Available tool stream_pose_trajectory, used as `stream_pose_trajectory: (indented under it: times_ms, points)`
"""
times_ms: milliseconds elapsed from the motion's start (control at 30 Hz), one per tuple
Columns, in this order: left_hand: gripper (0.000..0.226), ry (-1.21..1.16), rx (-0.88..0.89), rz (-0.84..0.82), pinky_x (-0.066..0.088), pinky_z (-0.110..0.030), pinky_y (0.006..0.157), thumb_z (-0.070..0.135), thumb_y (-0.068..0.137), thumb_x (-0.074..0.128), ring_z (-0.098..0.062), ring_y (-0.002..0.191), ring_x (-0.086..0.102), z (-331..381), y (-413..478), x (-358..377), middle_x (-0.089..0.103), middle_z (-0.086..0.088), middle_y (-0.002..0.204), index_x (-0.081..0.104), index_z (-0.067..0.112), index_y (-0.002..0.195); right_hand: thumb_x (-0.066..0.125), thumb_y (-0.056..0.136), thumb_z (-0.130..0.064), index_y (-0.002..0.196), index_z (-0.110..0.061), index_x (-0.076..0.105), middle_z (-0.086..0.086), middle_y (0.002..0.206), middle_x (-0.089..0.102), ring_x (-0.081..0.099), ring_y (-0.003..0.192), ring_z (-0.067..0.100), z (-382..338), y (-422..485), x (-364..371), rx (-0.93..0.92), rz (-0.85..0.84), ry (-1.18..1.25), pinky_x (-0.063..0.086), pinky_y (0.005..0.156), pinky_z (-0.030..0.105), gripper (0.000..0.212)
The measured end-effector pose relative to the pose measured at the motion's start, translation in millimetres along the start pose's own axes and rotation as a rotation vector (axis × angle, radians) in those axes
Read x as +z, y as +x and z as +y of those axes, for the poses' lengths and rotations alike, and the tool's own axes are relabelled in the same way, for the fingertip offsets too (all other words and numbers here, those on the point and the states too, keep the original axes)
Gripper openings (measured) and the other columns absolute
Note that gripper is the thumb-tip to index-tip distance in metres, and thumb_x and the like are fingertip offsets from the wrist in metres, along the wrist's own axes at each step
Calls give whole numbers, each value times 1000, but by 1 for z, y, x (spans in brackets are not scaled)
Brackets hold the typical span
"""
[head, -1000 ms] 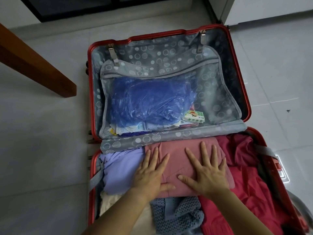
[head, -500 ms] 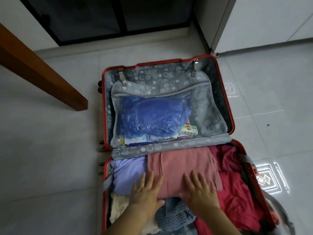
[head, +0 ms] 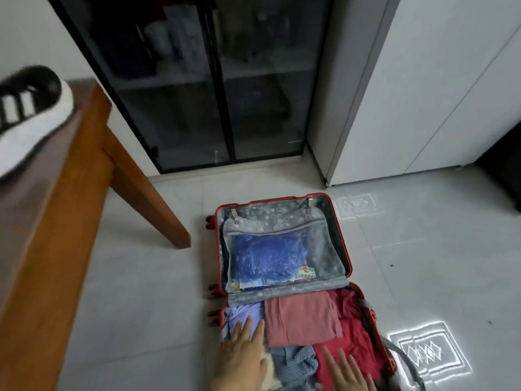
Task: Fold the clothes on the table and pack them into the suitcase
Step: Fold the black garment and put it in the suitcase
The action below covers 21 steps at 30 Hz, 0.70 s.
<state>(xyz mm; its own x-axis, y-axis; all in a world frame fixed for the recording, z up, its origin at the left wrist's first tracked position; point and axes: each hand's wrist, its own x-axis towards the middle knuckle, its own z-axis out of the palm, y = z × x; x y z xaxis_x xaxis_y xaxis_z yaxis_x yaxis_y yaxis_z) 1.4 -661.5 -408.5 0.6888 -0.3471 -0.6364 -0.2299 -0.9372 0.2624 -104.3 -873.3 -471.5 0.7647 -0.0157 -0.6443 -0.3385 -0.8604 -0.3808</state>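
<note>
A red suitcase (head: 350, 258) lies open on the floor. Its near half holds a folded pink garment (head: 303, 317), a lilac garment (head: 243, 314), a red garment (head: 355, 337) and a grey-blue knit (head: 296, 362). My left hand (head: 242, 359) hovers or rests with straight fingers over the lilac garment's near edge, holding nothing. My right hand (head: 346, 372) lies flat with spread fingers over the red garment at the bottom edge. The lid's mesh pocket holds a blue plastic bag (head: 265, 259).
A wooden table (head: 48, 221) stands at the left with a black-and-white striped garment (head: 25, 114) on its top; one leg (head: 146, 190) slants toward the suitcase. A dark glass cabinet (head: 214, 80) and white cupboards (head: 423, 88) stand behind. Pale tiled floor surrounds the case.
Both hands have left the pink garment and drawn back toward me, the left onto the lilac cloth, the right onto the red. The view has risen and pulled away.
</note>
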Motion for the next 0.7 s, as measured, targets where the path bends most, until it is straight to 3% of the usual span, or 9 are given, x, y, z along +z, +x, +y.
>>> stream_pose_trajectory:
  times_ms: [67, 133, 267, 433, 533, 700]
  points:
    - [71, -55, -2, -46, 20, -43, 117, 43, 94, 42, -24, 148, 0, 5, -31, -25, -3, -4, 160, 5, 25, 152, 1, 51, -86, 117, -59, -44, -14, 158, -9, 5, 146, 7, -46, -34, -40, 59, 240, -7, 8, 117, 35, 85]
    - [72, -109, 44, 37, 15, -38, 118, 44, 92, 41, -22, 147, -2, 6, -62, -53, -4, -2, 160, 4, 27, 152, -3, 47, -91, 105, -63, -49, -9, 159, -5, 12, 146, 9, -86, -61, -79, 10, 300, -119, 14, 117, 36, 79]
    - [80, -182, 154, 132, 19, -38, 117, 49, 82, 40, -19, 145, 11, -1, -126, -108, 12, -2, 158, 12, 20, 151, -16, 52, -90, 130, -53, -34, -7, 160, 3, 21, 144, 13, -163, -121, -132, -80, 338, -66, 17, 117, 37, 88]
    - [71, -251, 197, 262, 10, -30, 119, 41, 96, 44, -19, 147, 5, -36, -207, -171, 6, -6, 160, 9, 17, 152, 3, 72, -85, 134, -50, -33, -9, 158, 7, 28, 141, 12, -235, -169, -142, -181, 387, -150, 18, 117, 44, 79]
    - [70, -296, 165, 345, 10, -25, 115, 41, 96, 45, -17, 146, 8, -71, -251, -188, 7, -5, 160, 11, 17, 152, 31, 92, -63, 130, -51, -34, -8, 158, 8, 29, 140, 11, -279, -190, -136, -190, 356, -137, 12, 117, 48, 76]
    - [67, -340, 111, 481, 16, -27, 116, 42, 96, 46, -18, 144, 19, -130, -328, -193, 20, -3, 157, 18, 16, 151, 30, 91, -63, 139, -46, -22, -11, 156, 14, 38, 131, 4, -350, -221, -129, -292, 354, -180, 18, 117, 44, 73]
